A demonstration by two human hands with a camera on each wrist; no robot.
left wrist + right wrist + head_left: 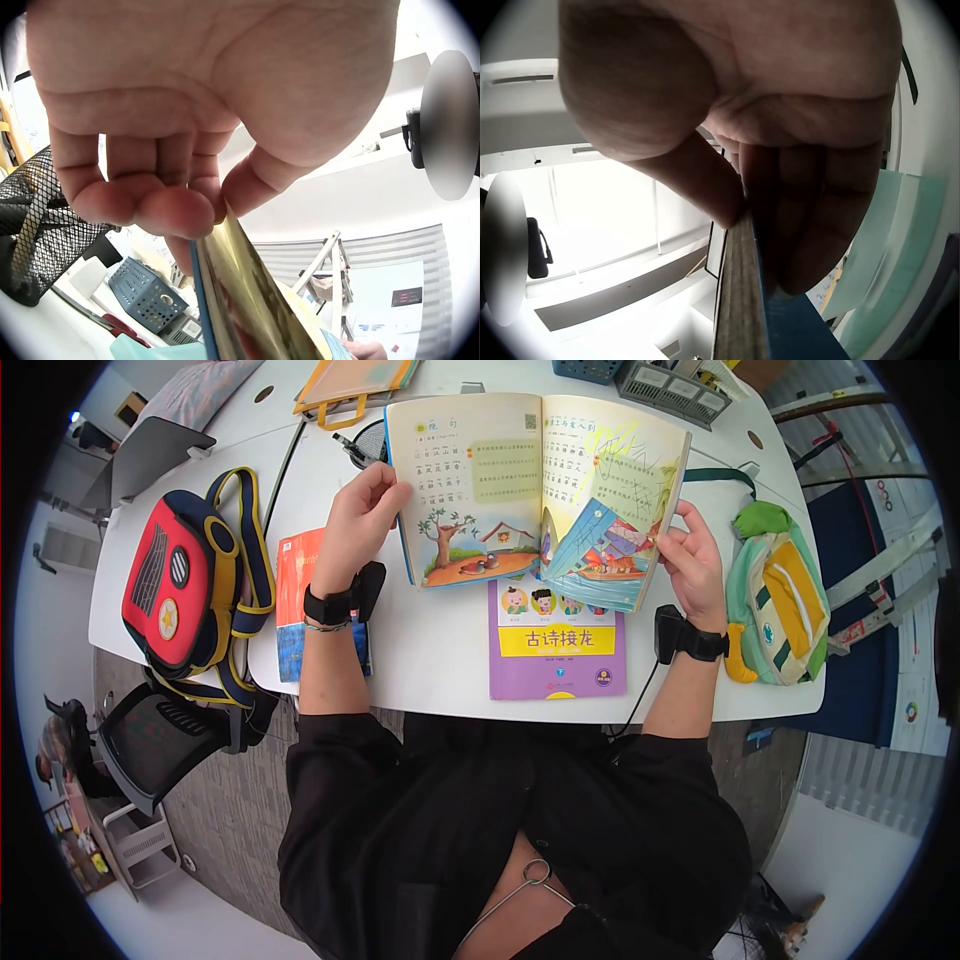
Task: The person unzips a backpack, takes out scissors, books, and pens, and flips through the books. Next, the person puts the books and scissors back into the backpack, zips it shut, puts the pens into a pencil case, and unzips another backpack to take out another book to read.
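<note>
An open picture book (480, 490) is held up above the table, its pages facing the head camera. The left hand (365, 520) pinches its left edge; in the left wrist view the thumb and curled fingers of that hand (187, 127) close on the pages (247, 285). The right hand (695, 565) pinches the lower right edge, and the right wrist view shows this hand (742, 112) with thumb and fingers on either side of the book (742, 292). A purple book (558, 650) lies partly beneath the open one.
On the left are a red and navy backpack (175, 585) and an orange and blue book (300, 585), partly behind the left forearm. A green bag (785, 600) lies on the right. A mesh holder (370, 445), a grey basket (665, 395) and a blue basket (588, 369) stand farther back.
</note>
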